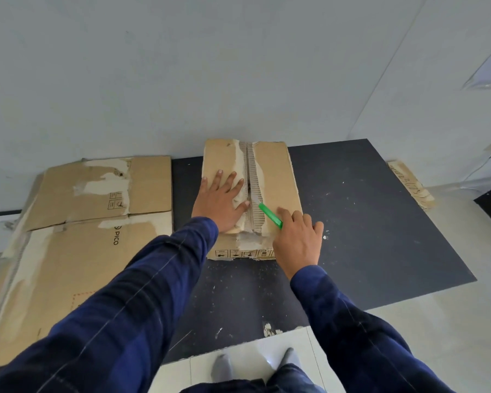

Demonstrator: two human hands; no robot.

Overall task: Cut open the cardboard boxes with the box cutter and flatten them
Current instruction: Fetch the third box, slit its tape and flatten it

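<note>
We slit the box's (278,177) top seam (250,165): left hand (220,202) presses, fingers (229,181) spread; right hand (298,239) grips the box cutter (270,215). Next, the blade (254,199) needs a steady pull.

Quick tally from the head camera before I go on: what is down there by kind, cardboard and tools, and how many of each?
Box being cut: 1
Flattened cardboard: 1
Cardboard strip: 1
Box cutter: 1
Black mat: 1
Total: 5
</note>
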